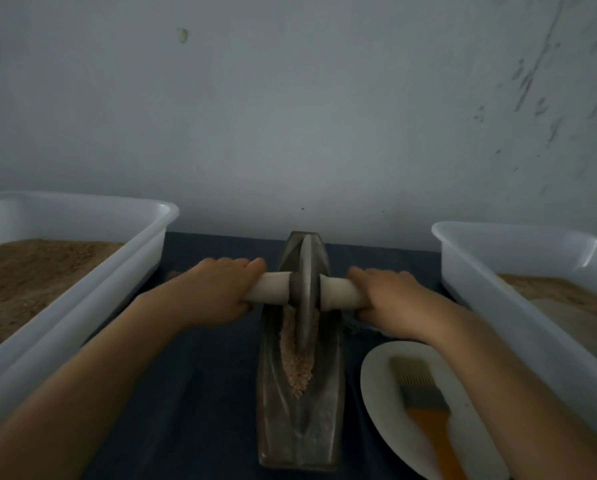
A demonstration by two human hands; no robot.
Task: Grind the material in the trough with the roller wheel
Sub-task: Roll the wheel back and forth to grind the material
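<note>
A person's left hand (217,289) and right hand (390,299) grip the pale handle (273,287) of a roller wheel (305,292), fingers curled over each end. The handle lies across the frame; the wheel stands upright in the metal trough (300,410) at centre, whose long axis runs from the lower edge toward the wall (290,116). Pinkish ground material (295,362) lies in the groove just below the wheel. The dark blue tabletop (193,393) also carries two white plastic tubs, left (82,271) and right (518,289), holding brown powder, and at lower right a white plate (380,393) with an orange-handled brush (421,396).
</note>
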